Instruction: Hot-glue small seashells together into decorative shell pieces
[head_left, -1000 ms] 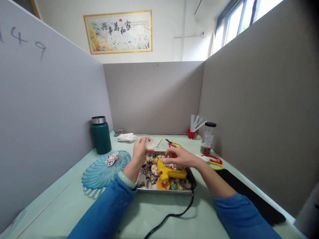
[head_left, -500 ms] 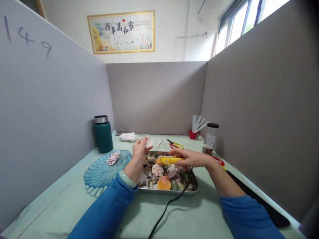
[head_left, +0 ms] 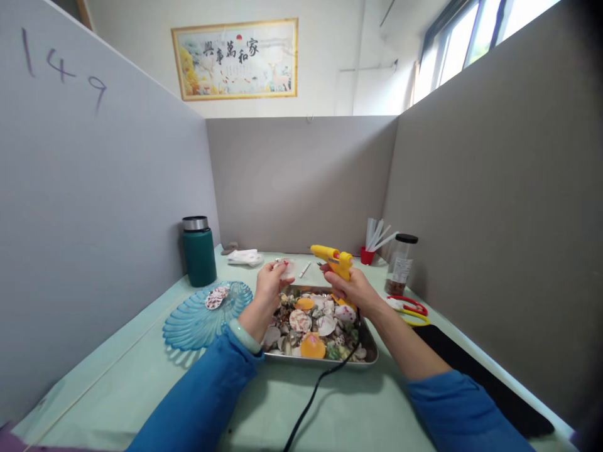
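My right hand [head_left: 354, 290] grips a yellow glue gun [head_left: 332, 258] upright above the metal tray [head_left: 368, 353], its nozzle pointing left. A black cord [head_left: 308, 402] runs from the gun toward me. My left hand [head_left: 269, 290] pinches a small pale shell [head_left: 285, 268] with red marks, held a little left of the nozzle. The tray below is full of several mixed shells [head_left: 311, 326], white, orange and green.
A blue glass shell-shaped dish [head_left: 198, 317] with one patterned shell [head_left: 217, 297] lies left of the tray. Behind stand a green flask [head_left: 198, 250], white tissue [head_left: 244, 256], a red cup of glue sticks [head_left: 370, 246], a jar [head_left: 400, 263] and red-yellow scissors [head_left: 409, 307]. Grey partitions enclose the desk.
My right hand has picked the glue gun up off the tray and raised it upright beside the shell. My left hand has kept hold of the shell.
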A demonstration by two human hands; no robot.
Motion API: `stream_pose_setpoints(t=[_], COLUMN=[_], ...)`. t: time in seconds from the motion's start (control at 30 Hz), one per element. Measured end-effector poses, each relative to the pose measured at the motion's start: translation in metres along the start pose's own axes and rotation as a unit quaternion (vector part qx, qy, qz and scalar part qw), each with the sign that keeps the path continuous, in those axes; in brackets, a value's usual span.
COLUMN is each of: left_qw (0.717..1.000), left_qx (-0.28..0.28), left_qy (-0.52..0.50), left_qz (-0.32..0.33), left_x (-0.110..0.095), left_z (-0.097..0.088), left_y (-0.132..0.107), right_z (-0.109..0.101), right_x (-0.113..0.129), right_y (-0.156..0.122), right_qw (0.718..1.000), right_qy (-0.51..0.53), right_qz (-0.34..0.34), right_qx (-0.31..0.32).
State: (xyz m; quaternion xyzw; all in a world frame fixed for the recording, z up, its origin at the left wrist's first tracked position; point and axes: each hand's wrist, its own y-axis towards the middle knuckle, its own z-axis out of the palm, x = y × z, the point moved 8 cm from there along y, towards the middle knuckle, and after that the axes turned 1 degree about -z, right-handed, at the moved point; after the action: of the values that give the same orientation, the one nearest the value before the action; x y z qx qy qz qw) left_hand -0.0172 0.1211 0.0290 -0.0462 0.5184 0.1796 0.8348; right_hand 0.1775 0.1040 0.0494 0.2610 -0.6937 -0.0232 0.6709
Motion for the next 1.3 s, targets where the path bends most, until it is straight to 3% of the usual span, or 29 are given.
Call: stream_pose_setpoints(t=[0.3,0.67,1.3], left_qw=[0.996,0.990,0.993], left_qx=[0.054,0.080,0.074], left_qy=[0.056,0.101,0.069], left_qz=[0.041,0.065,0.066], left_x=[-0.007,-0.008,-0.008], left_z=[0.011,0.016,0.014], left_y=[-0.006,-0.009,-0.007], right_z=[0.024,0.021,0.018], right_x=[-0.004,-0.007,-0.008], right_y=[-0.005,-0.002,-0.003], right_qw=[0.997,0.997,0.997], right_qy=[-0.051,-0.061,-0.067], right_qz=[-0.011,-0.019,-0.012], right_qx=[0.056,0.042,0.041])
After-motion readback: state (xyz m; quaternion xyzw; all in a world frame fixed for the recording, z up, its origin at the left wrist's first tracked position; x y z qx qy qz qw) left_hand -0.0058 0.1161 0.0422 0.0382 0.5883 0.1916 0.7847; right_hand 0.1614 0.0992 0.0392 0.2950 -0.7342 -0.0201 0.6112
